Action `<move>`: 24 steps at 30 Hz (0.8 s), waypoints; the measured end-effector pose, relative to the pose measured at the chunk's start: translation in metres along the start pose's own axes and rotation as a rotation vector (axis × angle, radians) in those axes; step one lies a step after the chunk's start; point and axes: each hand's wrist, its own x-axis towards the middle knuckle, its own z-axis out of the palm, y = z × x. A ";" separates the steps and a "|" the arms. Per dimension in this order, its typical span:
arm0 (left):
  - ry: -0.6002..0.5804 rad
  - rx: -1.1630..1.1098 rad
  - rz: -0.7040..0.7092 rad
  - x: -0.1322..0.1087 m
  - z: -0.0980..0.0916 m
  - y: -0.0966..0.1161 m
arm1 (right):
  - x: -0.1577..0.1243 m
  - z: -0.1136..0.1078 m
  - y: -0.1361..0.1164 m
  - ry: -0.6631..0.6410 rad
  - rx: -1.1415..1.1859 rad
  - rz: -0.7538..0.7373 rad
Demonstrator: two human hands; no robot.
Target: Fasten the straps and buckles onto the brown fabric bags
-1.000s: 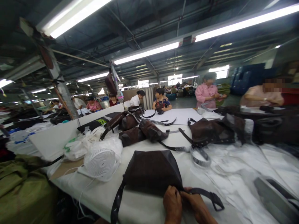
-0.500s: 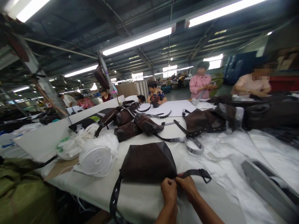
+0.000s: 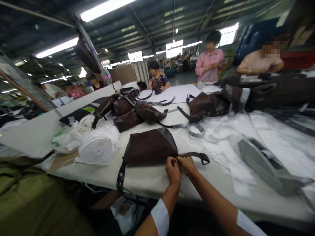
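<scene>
A dark brown bag [image 3: 150, 146] lies on the light-covered table in front of me. Its strap with metal eyelets [image 3: 120, 178] hangs over the front edge at the left. From its right corner a black strap with a buckle [image 3: 204, 158] sticks out over the table. My left hand [image 3: 173, 170] is closed at that corner, the fingers pinched together. Right beside it my right hand [image 3: 187, 164] pinches the same corner, near the base of the buckle strap. Whatever small part lies between the fingertips is hidden.
A white fan [image 3: 95, 150] stands left of the bag. Several more brown bags [image 3: 130, 113] are piled behind it. To the right are a grey tape dispenser [image 3: 268, 164] and crumpled white wrapping [image 3: 226, 144]. Co-workers, one in a pink shirt [image 3: 209, 64], are at the far side.
The view has tilted down and shifted, so more of my forearms and the table's front edge shows. Both hands stay closed at the bag's right corner.
</scene>
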 end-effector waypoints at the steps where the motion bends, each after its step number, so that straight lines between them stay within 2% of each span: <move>1: -0.027 -0.002 0.010 -0.001 0.000 -0.001 | -0.001 0.000 -0.002 0.006 0.004 0.012; 3: -0.055 -0.021 -0.018 -0.002 -0.001 -0.005 | -0.003 0.000 -0.002 0.017 0.021 0.044; 9: -0.061 -0.136 -0.234 0.000 -0.005 -0.005 | -0.014 0.000 0.005 0.023 0.041 0.079; 15: -0.069 -0.196 -0.307 0.006 -0.006 -0.006 | -0.011 -0.001 0.003 0.015 0.103 0.012; 20: -0.096 -0.297 -0.421 0.019 0.005 -0.021 | 0.000 0.001 0.008 -0.111 0.197 0.063; 24: -0.118 -0.367 -0.498 0.024 0.013 -0.023 | 0.006 -0.007 0.009 -0.236 0.188 0.100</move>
